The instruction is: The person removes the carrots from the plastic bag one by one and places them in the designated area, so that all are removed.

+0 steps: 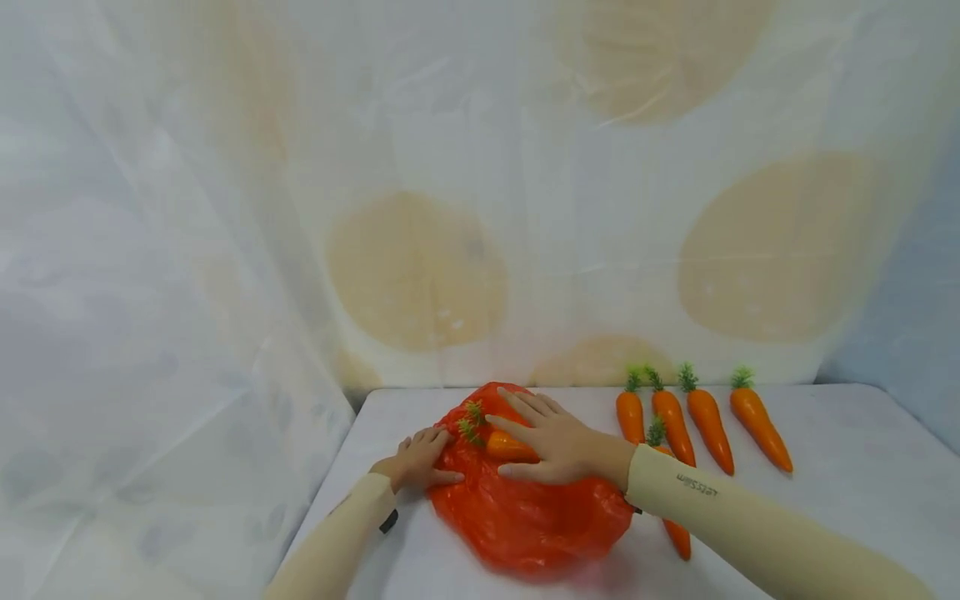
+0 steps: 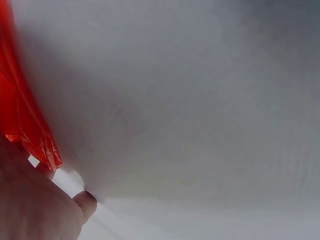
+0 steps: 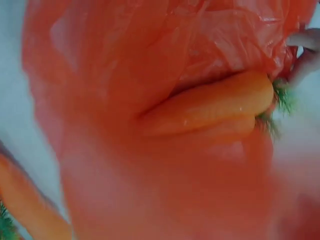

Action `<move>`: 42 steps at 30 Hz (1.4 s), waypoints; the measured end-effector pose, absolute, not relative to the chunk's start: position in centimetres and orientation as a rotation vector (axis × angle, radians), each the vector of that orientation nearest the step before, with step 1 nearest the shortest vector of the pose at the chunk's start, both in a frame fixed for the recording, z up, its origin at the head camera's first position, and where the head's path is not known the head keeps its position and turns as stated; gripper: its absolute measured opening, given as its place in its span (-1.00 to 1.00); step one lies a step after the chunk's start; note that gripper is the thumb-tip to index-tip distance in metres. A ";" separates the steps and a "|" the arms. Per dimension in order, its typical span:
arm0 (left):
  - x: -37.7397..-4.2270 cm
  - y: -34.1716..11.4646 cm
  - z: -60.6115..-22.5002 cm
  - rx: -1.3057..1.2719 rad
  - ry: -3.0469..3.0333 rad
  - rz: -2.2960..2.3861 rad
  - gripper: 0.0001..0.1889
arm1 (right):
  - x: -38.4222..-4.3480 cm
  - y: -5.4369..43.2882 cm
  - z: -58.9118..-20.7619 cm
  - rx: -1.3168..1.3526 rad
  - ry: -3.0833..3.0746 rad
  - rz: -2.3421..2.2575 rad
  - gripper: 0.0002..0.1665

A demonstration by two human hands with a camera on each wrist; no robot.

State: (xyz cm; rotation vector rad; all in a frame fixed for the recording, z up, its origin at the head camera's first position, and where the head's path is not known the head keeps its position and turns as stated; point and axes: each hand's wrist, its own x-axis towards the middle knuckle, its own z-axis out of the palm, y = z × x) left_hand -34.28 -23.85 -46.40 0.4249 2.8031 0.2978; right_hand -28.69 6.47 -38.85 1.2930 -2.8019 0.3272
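Observation:
A crumpled red plastic bag [image 1: 525, 521] lies on the table, with two orange toy carrots [image 1: 506, 447] at its left side, their green tops sticking out. In the right wrist view, one carrot [image 3: 215, 102] lies alongside the other, their narrow ends covered by red plastic. My left hand [image 1: 420, 458] holds the bag's left edge; its fingertips are partly hidden. Over the carrots and bag, my right hand [image 1: 558, 442] is spread with straight fingers. Whether its palm touches them cannot be told. In the left wrist view, the bag's edge [image 2: 30, 120] runs down to my left hand [image 2: 35, 210].
Several more toy carrots [image 1: 708, 429] lie to the right of the bag on the white tabletop [image 1: 847, 467]. One of them [image 1: 677, 537] is partly covered by my right forearm. A patterned curtain [image 1: 570, 208] hangs behind the table.

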 end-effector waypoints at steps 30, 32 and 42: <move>-34.7 -23.7 -47.4 0.448 2.828 0.305 -0.16 | -32.1 5.9 -44.0 1.303 -2.895 0.504 0.18; -34.7 -23.5 -47.4 0.445 2.820 0.317 -0.18 | -32.3 6.0 -44.4 1.305 -2.890 0.494 0.20; -34.8 -23.8 -47.0 0.436 2.822 0.317 -0.16 | -33.9 6.3 -45.4 1.272 -2.876 0.415 0.11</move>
